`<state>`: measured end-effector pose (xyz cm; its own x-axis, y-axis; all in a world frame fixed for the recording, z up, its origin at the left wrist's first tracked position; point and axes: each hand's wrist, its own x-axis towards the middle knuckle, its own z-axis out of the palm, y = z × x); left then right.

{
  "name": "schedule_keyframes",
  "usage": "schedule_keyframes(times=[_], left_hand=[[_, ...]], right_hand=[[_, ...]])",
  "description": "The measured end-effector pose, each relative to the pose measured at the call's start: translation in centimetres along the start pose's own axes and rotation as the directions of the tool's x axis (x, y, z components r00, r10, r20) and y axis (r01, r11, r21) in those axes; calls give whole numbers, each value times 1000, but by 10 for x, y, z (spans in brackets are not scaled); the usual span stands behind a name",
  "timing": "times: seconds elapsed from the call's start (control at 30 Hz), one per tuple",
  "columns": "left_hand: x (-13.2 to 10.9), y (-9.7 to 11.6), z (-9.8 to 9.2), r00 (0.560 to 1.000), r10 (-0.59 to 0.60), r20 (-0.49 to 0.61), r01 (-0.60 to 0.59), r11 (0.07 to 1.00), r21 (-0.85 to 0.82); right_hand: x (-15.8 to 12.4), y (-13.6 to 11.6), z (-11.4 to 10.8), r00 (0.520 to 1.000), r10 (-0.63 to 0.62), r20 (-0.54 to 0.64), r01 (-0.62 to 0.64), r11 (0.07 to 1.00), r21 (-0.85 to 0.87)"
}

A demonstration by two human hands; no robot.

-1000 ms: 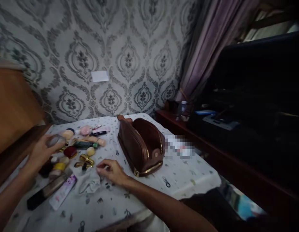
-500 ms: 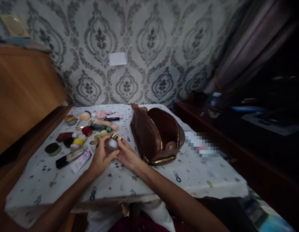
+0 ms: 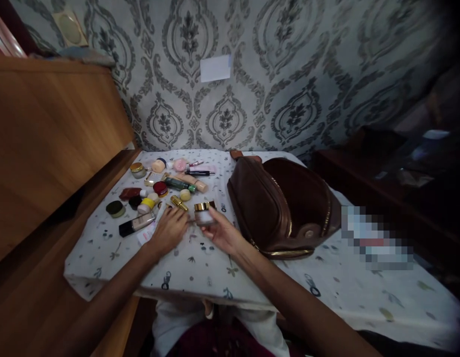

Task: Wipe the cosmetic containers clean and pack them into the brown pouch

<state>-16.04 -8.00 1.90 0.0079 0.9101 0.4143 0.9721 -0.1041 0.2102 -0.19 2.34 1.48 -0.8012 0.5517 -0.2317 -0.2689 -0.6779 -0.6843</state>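
My right hand (image 3: 225,232) is closed around a cream jar (image 3: 204,217) with a gold lid and a pale body, held upright just above the table. To its left, my left hand (image 3: 172,229) is low over the cosmetics, back of the hand up. Its fingertips are bent down beside a gold lipstick tube (image 3: 179,203), and whatever lies under them is hidden. A white and pink squeeze tube (image 3: 147,233) lies partly behind that hand. Next to it is a foundation bottle (image 3: 137,224) with a black cap. A brown leather bag (image 3: 257,203) stands unzipped right of my hands.
Several cosmetics lie at the table's left, among them a dark green jar (image 3: 115,209), a red-lidded jar (image 3: 160,188) and a green tube (image 3: 177,185). A wooden cabinet (image 3: 58,148) borders the left side. A blurred-out item (image 3: 378,240) is on the right of the tablecloth (image 3: 200,272).
Both hands held the jar before; now only my right hand holds it. My left hand has come off it and moved onto the cosmetics. The view has turned left.
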Motion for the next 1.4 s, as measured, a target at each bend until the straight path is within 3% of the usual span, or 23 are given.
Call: schedule_keyframes(times=[0.07,0.13,0.27,0.33,0.43,0.53,0.63,0.73,0.87,0.97,1.03,1.17,1.27,1.4], left_hand=[[6,0,-6,985,-137,-103,113,971,-211],[12,2,-13,972,-195,-130,115,879,-462],[20,12,-20,998,-57,5,43,688,-725],[21,17,-17,998,-22,53,56,575,-816],[21,23,-9,995,-98,8,51,442,-896],[21,30,-3,969,-237,-62,47,427,-903],[22,36,0,942,-328,-73,74,413,-908],[22,40,4,922,-379,-75,111,445,-889],[22,41,7,870,-480,-116,177,522,-834],[23,36,5,912,-407,-58,202,567,-798],[24,29,0,951,-308,2,199,610,-767],[20,11,-18,974,-228,12,195,802,-565],[7,1,-33,989,-111,101,140,924,-356],[-16,-6,-37,984,24,177,-2,993,-121]], right_hand=[[-4,3,3,997,-50,57,55,994,-91],[-7,5,6,990,-53,129,79,977,-198],[-10,7,11,957,-19,288,137,908,-395],[-9,7,11,943,-25,331,177,881,-438],[-8,8,8,949,-7,316,168,858,-486],[-6,9,6,958,60,280,99,848,-520],[-5,10,7,959,30,282,134,830,-541],[-3,13,11,948,-115,298,288,711,-642],[-4,17,16,899,-354,260,404,437,-804],[-5,16,16,890,-406,208,355,329,-875],[-5,14,13,905,-400,145,279,298,-913],[-4,10,6,918,-395,34,162,296,-941],[-2,8,3,904,-426,46,199,324,-925],[0,8,2,906,-422,45,214,362,-907]])
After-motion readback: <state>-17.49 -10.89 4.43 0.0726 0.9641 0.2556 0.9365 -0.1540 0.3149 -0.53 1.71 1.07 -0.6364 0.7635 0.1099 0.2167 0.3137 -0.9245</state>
